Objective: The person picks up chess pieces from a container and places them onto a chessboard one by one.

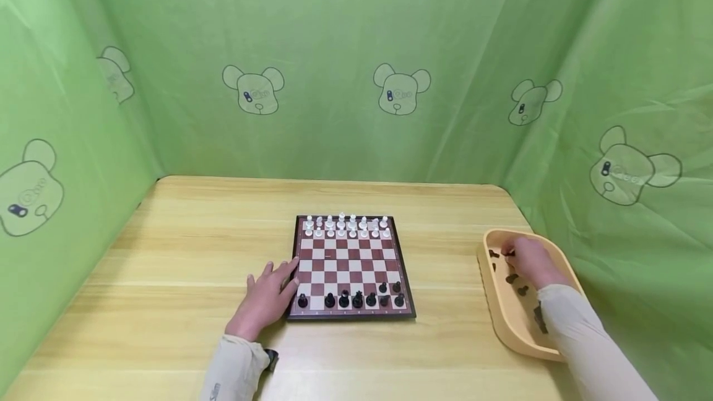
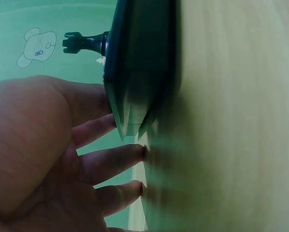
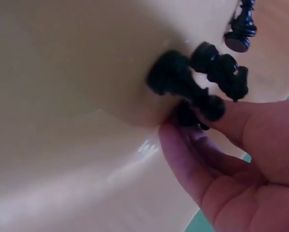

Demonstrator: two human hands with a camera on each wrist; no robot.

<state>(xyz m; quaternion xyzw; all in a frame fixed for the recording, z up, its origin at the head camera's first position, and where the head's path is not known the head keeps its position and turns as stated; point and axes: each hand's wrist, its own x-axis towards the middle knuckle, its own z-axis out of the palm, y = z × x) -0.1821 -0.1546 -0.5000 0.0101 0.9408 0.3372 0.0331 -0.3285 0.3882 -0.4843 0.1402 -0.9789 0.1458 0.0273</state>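
A chessboard (image 1: 352, 317) in red and white squares lies on the table, white chess pieces (image 1: 341, 223) in two rows at its far side. Along the near side stand several black chess pieces (image 1: 358, 301), two pawns among them in front at the right. My left hand (image 1: 262, 302) rests at the board's left edge, fingers spread and mostly straight. A black rook (image 2: 86, 43) rises above that edge in the left wrist view. Inside the orange tray (image 1: 504, 327), my right hand (image 1: 531, 262) pinches a black chess piece (image 3: 185, 115) between thumb and index finger; its kind is mostly hidden.
Loose black pieces (image 3: 224, 70) lie close around the right fingertips in the tray, and more are scattered nearer its front. The tray stands at the table's right edge. Green cloth walls (image 1: 334, 141) with printed bear heads enclose the wooden table (image 1: 167, 302).
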